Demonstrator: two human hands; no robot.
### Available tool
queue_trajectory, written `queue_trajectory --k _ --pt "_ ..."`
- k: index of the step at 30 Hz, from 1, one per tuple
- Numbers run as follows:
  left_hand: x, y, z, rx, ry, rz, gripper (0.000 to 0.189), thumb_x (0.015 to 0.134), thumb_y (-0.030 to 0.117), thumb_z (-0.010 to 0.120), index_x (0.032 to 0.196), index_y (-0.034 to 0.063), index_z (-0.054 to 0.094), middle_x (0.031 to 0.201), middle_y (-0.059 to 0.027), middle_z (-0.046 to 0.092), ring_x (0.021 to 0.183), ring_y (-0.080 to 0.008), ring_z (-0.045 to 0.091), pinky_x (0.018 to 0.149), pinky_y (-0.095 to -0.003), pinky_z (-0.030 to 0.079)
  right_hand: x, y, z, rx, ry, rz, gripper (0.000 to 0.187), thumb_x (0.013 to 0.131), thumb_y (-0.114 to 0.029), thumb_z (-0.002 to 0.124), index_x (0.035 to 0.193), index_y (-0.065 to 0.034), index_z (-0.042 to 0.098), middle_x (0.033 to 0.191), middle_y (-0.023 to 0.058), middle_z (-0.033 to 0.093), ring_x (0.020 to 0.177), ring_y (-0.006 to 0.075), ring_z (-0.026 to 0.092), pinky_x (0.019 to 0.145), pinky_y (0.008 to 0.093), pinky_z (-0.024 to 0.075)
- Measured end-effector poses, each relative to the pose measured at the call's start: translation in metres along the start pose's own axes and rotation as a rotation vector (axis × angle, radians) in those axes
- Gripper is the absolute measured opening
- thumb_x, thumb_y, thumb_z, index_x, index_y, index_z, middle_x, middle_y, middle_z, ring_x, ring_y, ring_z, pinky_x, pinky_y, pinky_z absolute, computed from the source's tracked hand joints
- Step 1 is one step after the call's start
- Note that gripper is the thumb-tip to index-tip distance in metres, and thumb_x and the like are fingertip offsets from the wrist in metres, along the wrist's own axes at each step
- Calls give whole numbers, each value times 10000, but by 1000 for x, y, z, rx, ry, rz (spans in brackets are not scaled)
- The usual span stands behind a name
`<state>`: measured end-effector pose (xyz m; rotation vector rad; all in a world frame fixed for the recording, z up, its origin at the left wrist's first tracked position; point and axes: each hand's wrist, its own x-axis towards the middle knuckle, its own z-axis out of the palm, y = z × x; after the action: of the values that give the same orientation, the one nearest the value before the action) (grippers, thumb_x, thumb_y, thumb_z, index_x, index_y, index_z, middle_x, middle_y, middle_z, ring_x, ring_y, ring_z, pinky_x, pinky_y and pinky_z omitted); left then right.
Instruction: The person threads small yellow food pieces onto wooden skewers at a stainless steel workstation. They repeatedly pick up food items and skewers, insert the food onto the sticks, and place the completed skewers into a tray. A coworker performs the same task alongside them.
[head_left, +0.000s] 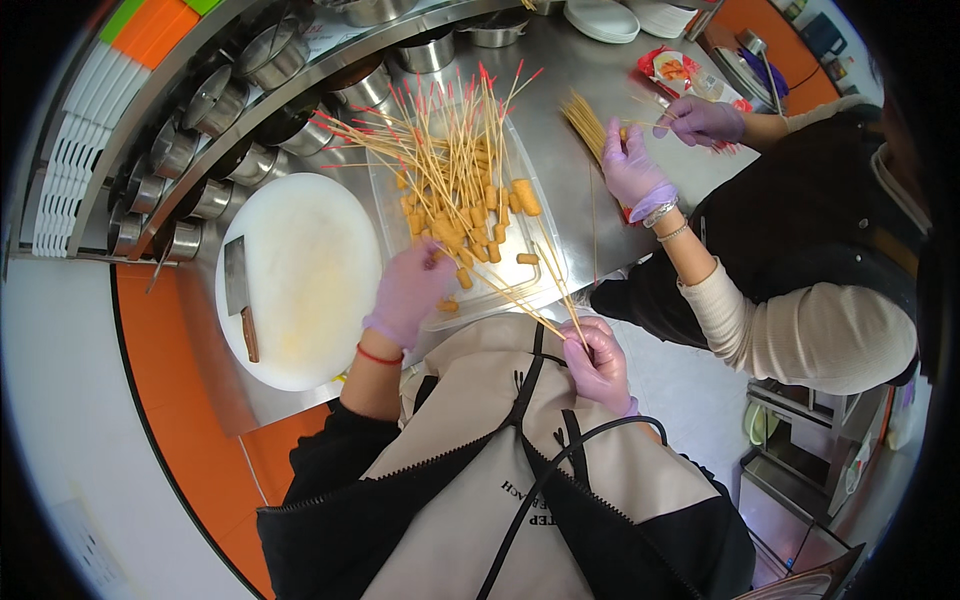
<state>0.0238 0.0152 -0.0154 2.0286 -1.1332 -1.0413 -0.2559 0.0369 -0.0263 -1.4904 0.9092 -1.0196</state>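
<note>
My right hand (598, 364), in a lilac glove, pinches the ends of several bamboo skewers near my torso. One carries a large golden-brown cylindrical food piece (526, 197) at its far end; other shafts run left towards my left hand. My gloved left hand (414, 291) is at the near left rim of a clear plastic tub (551, 225), its fingers closed around a small brown food piece (438, 256), partly hidden by them. Inside the tub lie many loose brown food pieces (478, 215) and a heap of skewers (450, 150) with red ends pointing away from me.
To the left, a cleaver (238, 274) rests on a round white cutting board (319, 300). Steel pots (214, 101) line the shelf behind. At right, a co-worker's gloved hands (637, 171) hold a skewer beside a skewer bundle (586, 124) and a red food packet (679, 71).
</note>
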Motion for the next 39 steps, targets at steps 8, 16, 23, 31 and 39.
queue_trajectory --k 8,16,23,31,39 --pt "-29 30 -24 -1070 182 97 298 967 190 467 1220 47 531 1016 -35 602 923 -123 593 887 -279 472 4 0 2 -76 78 28 114 831 1 671 943 -4 693 1076 66 537 752 48 528 622 180 433" --pt "-34 36 -21 -1039 163 111 334 969 186 465 1257 28 524 1016 -47 616 918 -121 596 891 -269 466 3 -2 6 -25 102 81 103 835 -4 678 936 5 694 1070 54 526 619 11 486 558 166 418" --pt "-33 33 -21 -1028 160 132 341 966 159 491 1273 16 536 1018 -59 639 927 -116 604 880 -256 464 3 -2 6 -44 109 54 88 832 4 683 919 14 686 1053 47 524 616 2 449 550 160 389" --pt "-35 32 -17 -847 217 190 339 958 133 509 1256 -22 550 1024 -58 625 933 -110 584 917 -259 440 2 -4 7 -55 108 74 75 836 15 674 910 17 686 1009 35 530 633 3 439 552 160 373" --pt "-39 35 -13 -749 222 194 307 951 120 525 1215 -20 596 966 -22 634 889 -88 552 872 -241 427 0 0 8 -69 122 83 87 829 25 672 912 6 690 1008 28 535 633 4 437 552 159 370"
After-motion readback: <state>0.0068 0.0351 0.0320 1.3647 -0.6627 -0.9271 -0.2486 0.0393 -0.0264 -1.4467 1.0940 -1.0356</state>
